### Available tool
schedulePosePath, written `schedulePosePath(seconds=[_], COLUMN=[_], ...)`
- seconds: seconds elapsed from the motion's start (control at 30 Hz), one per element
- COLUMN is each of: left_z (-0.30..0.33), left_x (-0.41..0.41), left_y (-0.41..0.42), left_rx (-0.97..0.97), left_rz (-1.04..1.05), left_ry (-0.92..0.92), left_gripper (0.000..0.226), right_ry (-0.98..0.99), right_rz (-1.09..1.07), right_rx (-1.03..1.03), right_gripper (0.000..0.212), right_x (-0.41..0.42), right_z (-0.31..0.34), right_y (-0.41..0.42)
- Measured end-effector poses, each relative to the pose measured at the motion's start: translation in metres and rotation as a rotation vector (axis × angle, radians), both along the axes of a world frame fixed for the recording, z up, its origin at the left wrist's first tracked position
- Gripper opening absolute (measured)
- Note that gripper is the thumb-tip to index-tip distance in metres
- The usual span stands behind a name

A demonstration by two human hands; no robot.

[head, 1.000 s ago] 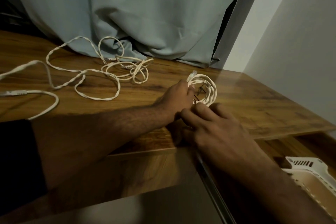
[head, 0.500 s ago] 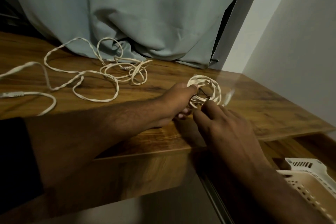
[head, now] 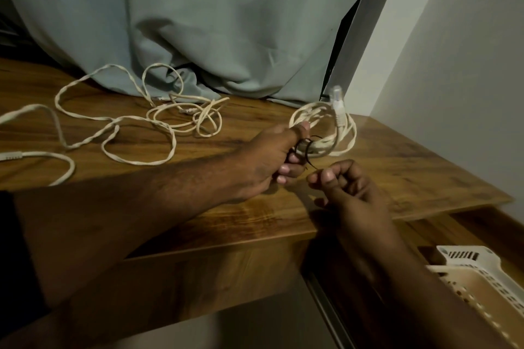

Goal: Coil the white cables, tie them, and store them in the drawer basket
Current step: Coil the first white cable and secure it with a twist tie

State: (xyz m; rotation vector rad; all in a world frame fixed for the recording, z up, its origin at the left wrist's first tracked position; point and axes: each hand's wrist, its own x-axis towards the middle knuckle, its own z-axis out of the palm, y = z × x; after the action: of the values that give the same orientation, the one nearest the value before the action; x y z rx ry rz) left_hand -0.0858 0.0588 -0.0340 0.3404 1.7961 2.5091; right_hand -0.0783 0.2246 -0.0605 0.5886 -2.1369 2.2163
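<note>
Left hand [head: 266, 159] grips the coil [head: 326, 133], now raised off the table [head: 397, 167], plug upright. Right hand [head: 340, 187], drawn back from the coil, pinches the black tie [head: 307, 161]. No legible writing.

Both hands [head: 300, 167] tie coiled white cable [head: 326, 133] over desk [head: 397, 167]

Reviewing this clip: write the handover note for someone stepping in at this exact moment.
Left hand grips the coiled cable just above the desk.
Right hand pinches the end of the black tie looped on the coil.
Done: one cable coiled.
Left: finish that tie, then coil and tie the loose cables sprawled on the desk's left, and store all in the basket at lower right.
</note>
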Motion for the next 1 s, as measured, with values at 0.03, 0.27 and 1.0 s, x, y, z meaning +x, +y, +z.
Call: schedulePosePath(seconds=[0.03, 0.27, 1.0], left_z=[-0.001, -0.016, -0.033], left_x=[0.003, 0.009, -0.016], left_y=[0.001, 0.01, 0.005], left_rx=[-0.055, -0.452, -0.312], left_rz=[-0.019, -0.003, -0.165], left_ry=[0.008, 0.14, -0.043], left_gripper=[0.027, 0.033, 0.031], right_ry=[-0.071, -0.168, 0.518], right_rz=[0.01, -0.015, -0.156], right_rx=[-0.065, -0.287, 0.088], right_gripper=[0.006, 0.018, 0.052], right_x=[-0.001, 0.004, -0.018], right_z=[0.004, 0.007, 0.004], right_y=[0.001, 0.001, 0.026])
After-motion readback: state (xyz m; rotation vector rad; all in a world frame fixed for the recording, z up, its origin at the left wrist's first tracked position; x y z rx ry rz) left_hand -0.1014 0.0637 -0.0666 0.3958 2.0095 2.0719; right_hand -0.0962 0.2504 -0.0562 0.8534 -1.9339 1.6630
